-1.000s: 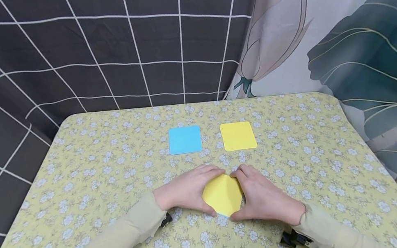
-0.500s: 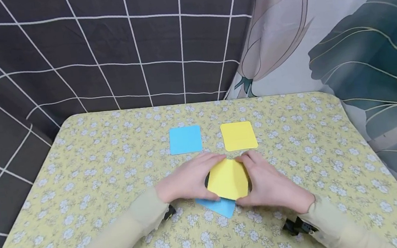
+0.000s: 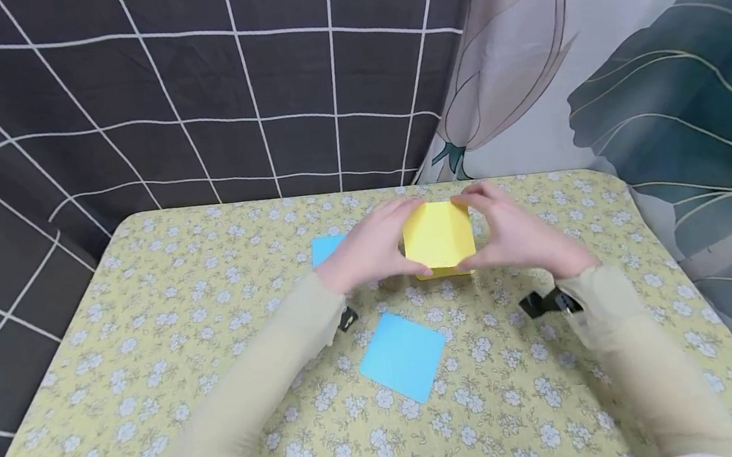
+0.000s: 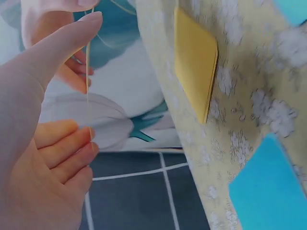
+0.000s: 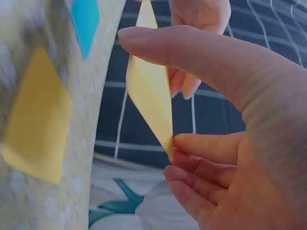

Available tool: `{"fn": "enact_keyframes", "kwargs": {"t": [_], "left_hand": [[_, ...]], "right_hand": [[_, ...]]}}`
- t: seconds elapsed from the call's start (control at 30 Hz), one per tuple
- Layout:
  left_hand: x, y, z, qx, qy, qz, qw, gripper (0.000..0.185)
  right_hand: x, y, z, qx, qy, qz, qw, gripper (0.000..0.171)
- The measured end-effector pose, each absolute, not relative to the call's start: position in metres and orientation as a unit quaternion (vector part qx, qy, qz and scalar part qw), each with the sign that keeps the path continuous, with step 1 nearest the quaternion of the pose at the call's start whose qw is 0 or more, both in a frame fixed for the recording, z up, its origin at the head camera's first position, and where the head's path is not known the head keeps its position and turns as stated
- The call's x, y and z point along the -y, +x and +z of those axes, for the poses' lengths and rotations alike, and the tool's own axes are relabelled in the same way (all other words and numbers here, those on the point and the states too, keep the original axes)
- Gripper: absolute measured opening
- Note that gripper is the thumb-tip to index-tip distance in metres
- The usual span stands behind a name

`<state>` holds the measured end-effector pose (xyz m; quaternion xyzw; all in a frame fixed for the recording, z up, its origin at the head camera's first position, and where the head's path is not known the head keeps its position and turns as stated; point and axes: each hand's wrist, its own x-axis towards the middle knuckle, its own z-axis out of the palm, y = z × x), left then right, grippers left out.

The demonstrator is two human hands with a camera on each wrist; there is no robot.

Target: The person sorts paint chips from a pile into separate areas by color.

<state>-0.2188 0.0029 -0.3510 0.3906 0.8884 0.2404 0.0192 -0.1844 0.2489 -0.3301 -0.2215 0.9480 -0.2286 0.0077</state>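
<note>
Both hands pinch one square yellow paper sheet (image 3: 438,241) by its side edges: the left hand (image 3: 369,249) has thumb and fingers closed on its left edge, the right hand (image 3: 516,234) grips the right edge the same way. The sheet hangs in the air between them, held above the far part of the desk (image 3: 147,347), just over the yellow square card (image 4: 194,67) lying there. A second ago the hands were down at the near middle of the desk with this sheet on top of a blue one; now they have lifted and carried it away from the person. That leaves the loose blue square paper sheet (image 3: 403,356) uncovered, lying flat and slightly turned on the floral yellow cloth. The far blue square card (image 3: 325,247) peeks out behind the left hand.
</note>
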Motion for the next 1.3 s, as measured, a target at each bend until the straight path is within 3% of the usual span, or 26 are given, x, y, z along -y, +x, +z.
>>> {"fn": "enact_keyframes", "kwargs": {"t": [0.27, 0.6, 1.07, 1.3], "left_hand": [[-0.026, -0.241, -0.366, -0.904, 0.351, 0.236, 0.062, 0.108], [-0.034, -0.247, -0.402, -0.902, 0.341, 0.229, 0.131, 0.106], [-0.034, -0.247, -0.407, -0.909, 0.341, 0.205, 0.125, 0.110], [-0.020, -0.242, -0.400, -0.898, 0.353, 0.244, 0.096, 0.108]], "right_hand": [[-0.260, -0.218, -0.344, -0.955, -0.193, -0.217, 0.065, 0.094], [-0.262, -0.230, -0.389, -0.948, -0.201, -0.217, 0.121, 0.098], [-0.258, -0.231, -0.394, -0.949, -0.173, -0.219, 0.147, 0.102], [-0.254, -0.219, -0.382, -0.955, -0.175, -0.210, 0.111, 0.109]]}}
